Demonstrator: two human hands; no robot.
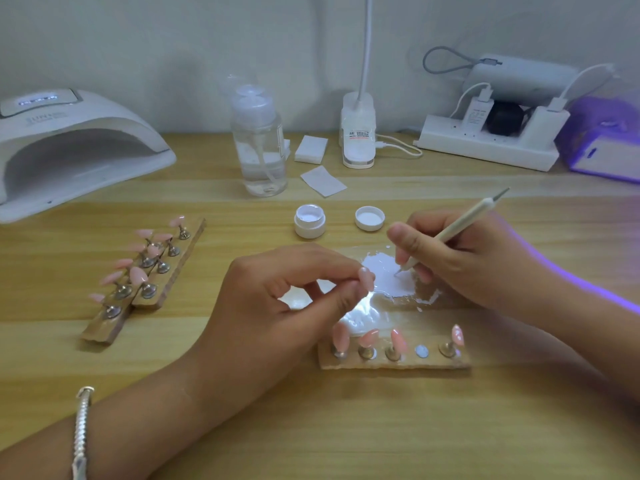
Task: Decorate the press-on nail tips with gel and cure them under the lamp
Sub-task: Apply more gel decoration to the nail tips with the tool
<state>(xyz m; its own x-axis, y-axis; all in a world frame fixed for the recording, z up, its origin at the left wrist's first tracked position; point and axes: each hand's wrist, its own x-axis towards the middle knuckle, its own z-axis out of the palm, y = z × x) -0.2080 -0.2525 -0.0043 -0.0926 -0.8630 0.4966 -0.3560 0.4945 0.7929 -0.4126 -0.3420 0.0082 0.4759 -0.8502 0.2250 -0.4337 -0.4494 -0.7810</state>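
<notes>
Pinched by left hand (pixel 277 303) over a glossy palette (pixel 363 315): smooth pink almond-shaped tip (pixel 366 278). Gripped pen-style in right hand (pixel 467 265): slim white tool (pixel 460 221), metal point touching a white gel smear (pixel 381 271). Nearer, four tips (pixel 398 341) on metal stands (pixel 367 353) along a rough wooden strip (pixel 394 366).

Wooden table (pixel 242 427), curing lamp (pixel 69 147), pump bottle (pixel 259 143), gel jar (pixel 310 221), lid (pixel 370 218), nail-tip holder strips (pixel 166 271), power strip (pixel 485 147)

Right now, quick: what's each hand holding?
Left hand: closed, pinching a pink nail tip.
Right hand: closed round a white dotting pen, its point touching the white gel.
</notes>
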